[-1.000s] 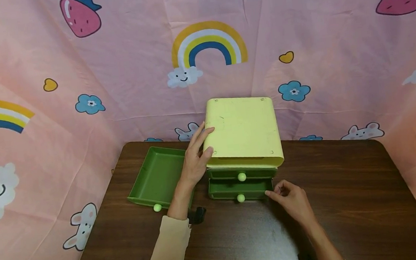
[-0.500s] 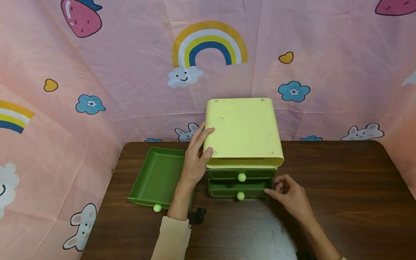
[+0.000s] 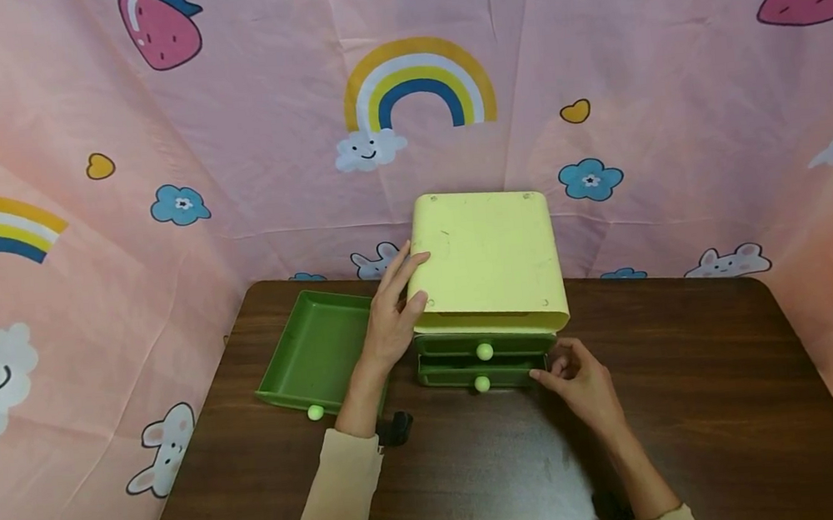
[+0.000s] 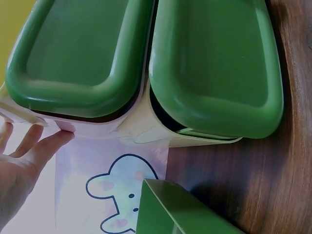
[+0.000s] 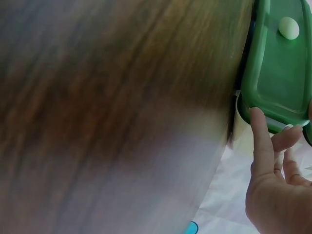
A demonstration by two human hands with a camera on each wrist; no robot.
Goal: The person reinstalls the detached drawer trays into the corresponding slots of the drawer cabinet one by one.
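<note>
Pressing at the right front corner of the lower green drawer [image 3: 443, 381] is done by the thumb of the right-hand grip [image 3: 583, 379], fingers bent alongside; whether the corner is pinched cannot be told. That drawer is seated partly out of the yellow cabinet [image 3: 487, 253], beneath the upper green drawer [image 3: 440, 347]. The cabinet's left edge is touched by the left-hand grip [image 3: 391, 321], spread wide. Closing the lower drawer is judged the step in hand; a level push, with the cabinet braced, is called for. Farther left, a loose green drawer [image 3: 314, 349] is laid on the wooden desk [image 3: 499, 486].
</note>
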